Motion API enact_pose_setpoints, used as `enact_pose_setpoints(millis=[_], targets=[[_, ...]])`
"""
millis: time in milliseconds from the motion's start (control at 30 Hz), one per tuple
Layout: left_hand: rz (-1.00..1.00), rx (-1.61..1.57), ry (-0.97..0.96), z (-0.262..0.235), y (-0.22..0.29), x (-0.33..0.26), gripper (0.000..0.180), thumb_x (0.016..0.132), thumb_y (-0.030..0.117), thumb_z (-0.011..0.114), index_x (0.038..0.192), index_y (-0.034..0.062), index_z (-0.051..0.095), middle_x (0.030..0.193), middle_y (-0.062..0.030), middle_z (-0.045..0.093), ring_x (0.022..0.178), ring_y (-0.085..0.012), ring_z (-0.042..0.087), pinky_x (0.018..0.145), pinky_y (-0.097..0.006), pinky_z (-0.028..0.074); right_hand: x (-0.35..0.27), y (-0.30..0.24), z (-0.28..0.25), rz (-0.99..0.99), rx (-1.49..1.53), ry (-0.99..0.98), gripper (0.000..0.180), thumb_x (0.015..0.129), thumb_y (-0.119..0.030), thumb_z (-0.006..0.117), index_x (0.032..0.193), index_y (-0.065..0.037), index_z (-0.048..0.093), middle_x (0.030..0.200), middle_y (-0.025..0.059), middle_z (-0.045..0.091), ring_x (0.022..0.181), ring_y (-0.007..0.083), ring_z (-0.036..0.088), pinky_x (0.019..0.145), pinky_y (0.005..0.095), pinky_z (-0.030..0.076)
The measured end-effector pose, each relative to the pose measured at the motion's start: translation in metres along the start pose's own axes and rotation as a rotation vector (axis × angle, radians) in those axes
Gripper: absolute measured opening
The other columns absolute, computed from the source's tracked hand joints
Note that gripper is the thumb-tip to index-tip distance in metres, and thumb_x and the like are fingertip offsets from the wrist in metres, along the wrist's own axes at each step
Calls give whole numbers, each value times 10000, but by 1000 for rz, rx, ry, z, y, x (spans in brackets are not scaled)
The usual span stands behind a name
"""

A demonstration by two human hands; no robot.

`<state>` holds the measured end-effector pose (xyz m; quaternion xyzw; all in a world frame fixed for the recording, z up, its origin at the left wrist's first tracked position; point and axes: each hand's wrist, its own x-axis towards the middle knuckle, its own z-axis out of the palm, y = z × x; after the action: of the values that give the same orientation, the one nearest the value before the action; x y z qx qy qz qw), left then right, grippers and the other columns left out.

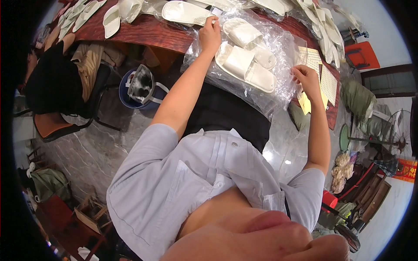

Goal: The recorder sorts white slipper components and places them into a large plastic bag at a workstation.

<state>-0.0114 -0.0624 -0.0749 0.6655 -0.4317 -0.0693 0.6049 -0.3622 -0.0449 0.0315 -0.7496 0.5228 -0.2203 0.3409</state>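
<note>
On the table in front of me, a pair of cream slippers (246,65) lies on crinkled clear plastic bags (202,65). My left hand (210,35) is closed at the back edge of this plastic, its fingertips by the end of another cream slipper (185,13). What those fingers hold, if anything, is too small to make out. To the right of the pair, my right hand (307,80) has its thumb and fingers pinched together near the plastic's edge. Whatever sits in that pinch cannot be made out. Sheets of small pale stickers (329,82) and yellow paper (305,103) lie beside it.
More cream slippers (322,35) are heaped along the reddish wooden table (152,35). At the left, another person (56,78) sits at the table on a chair (56,126). A blue bin (126,98) with a bag in it stands on the floor.
</note>
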Motion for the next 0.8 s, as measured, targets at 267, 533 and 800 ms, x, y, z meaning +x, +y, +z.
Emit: enact_pose_setpoints(millis=[267, 533, 800], targets=[[-69, 16, -23, 0, 5, 2, 180, 950, 216, 560, 1107, 150, 617, 762, -96, 701, 741, -308, 668, 700, -421, 497, 1, -6, 15, 103, 572, -302, 639, 1006, -325, 518, 1527, -78, 242, 1305, 186, 549, 1113, 265, 587, 912, 365, 503], [-105, -1, -52, 0, 10, -1, 186, 946, 213, 557, 1122, 185, 609, 773, -97, 698, 807, -351, 658, 734, -460, 487, 25, 3, 9, 163, 522, -337, 529, 883, -114, 579, 1386, -8, 456, 952, 89, 646, 943, 220, 624, 946, 427, 479], [-64, -5, -44, -2, 9, 0, 199, 947, 174, 542, 1138, 169, 597, 779, -86, 711, 797, -353, 665, 723, -456, 490, 16, -11, 0, -116, 1054, -571, 285, 824, -22, 551, 1107, -20, 583, 914, 103, 637, 913, 246, 622, 977, 532, 488]])
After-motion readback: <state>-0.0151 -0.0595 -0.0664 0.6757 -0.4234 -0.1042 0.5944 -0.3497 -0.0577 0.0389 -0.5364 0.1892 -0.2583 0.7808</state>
